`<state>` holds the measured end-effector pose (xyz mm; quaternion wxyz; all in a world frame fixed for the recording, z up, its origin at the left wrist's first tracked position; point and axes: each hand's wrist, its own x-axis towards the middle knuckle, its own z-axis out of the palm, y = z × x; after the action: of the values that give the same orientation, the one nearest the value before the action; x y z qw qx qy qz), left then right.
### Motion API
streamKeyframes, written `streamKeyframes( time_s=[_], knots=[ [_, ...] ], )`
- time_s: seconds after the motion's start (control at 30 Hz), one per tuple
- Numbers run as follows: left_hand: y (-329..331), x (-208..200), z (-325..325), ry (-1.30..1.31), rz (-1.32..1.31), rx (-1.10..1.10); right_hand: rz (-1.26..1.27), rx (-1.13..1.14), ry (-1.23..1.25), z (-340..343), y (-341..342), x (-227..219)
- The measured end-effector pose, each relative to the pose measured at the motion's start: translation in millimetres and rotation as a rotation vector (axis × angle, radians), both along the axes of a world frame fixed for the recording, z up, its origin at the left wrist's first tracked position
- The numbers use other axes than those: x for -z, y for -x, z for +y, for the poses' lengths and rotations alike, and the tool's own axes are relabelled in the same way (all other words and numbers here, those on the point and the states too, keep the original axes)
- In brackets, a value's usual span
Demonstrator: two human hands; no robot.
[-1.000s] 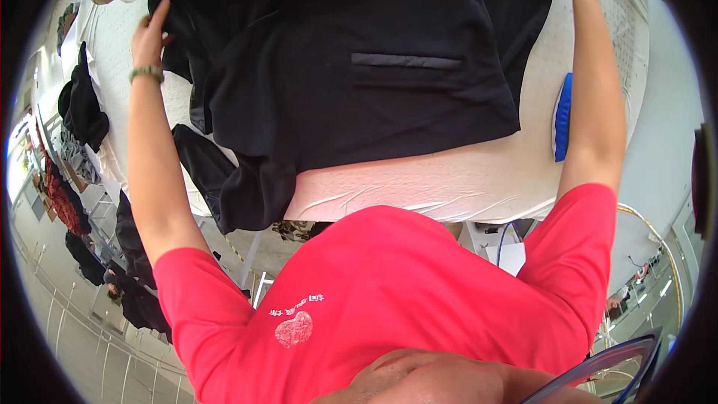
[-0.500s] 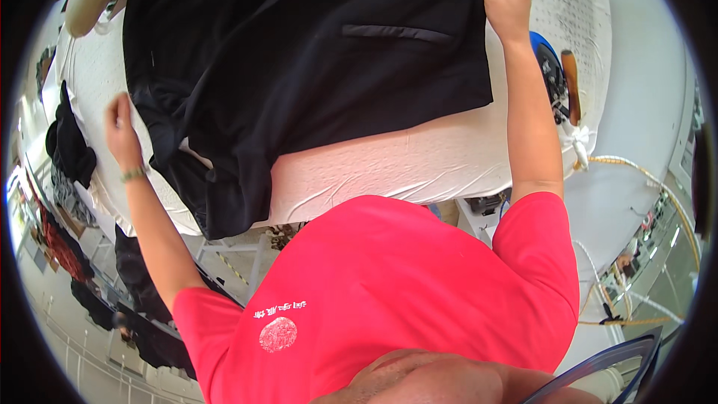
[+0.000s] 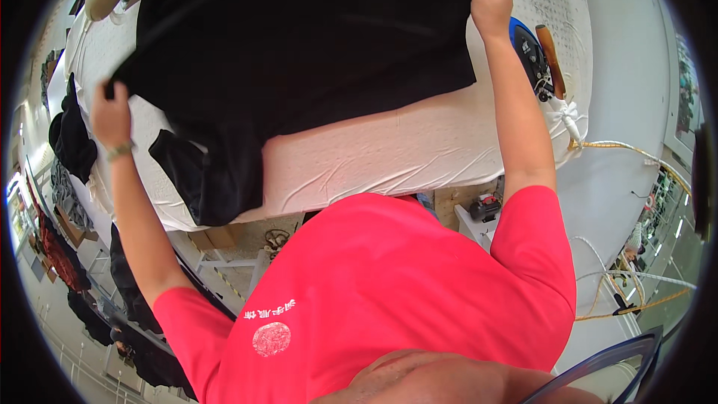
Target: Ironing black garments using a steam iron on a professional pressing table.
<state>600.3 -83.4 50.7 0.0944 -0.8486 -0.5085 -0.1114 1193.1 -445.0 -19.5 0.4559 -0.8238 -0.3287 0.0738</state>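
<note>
A black garment (image 3: 299,45) is spread across the upper middle of the frame, over a white padded ironing table (image 3: 389,150). Its right edge is pinched by the right hand (image 3: 490,0) at the top, right of centre, with the fingers closed on the cloth. Its left corner is gripped by the left hand (image 3: 111,116) at the middle left, clenched into a fist around the fabric; a bracelet (image 3: 118,151) is worn on that wrist. A dark sleeve or flap (image 3: 209,176) hangs down over the table's near edge, below the left part of the garment. Just beside the right forearm, at the upper right, a blue iron (image 3: 529,52) with a wooden handle is seen lying on the table. More dark clothing (image 3: 71,138) is heaped at the far left edge. The lower half is filled by the person's red shirt (image 3: 389,292).
</note>
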Motion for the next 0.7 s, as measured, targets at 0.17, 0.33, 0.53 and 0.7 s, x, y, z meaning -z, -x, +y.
streamKeyframes(
  time_s=[0.17,0.33,0.53,0.7],
  knots=[
    [-76,-14,20,-0.453,-0.050,0.105,0.068,-0.031,0.075,13,-15,16],
    [-105,-20,-232,1.266,-1.123,-0.187,0.435,-0.086,0.624,-78,34,-21],
    [-112,93,-316,1.366,-2.020,-0.638,0.771,-0.141,0.523,-98,60,-32],
    [-124,85,-277,1.664,-2.364,-0.503,0.705,-0.146,0.465,-102,62,-95]
  ],
)
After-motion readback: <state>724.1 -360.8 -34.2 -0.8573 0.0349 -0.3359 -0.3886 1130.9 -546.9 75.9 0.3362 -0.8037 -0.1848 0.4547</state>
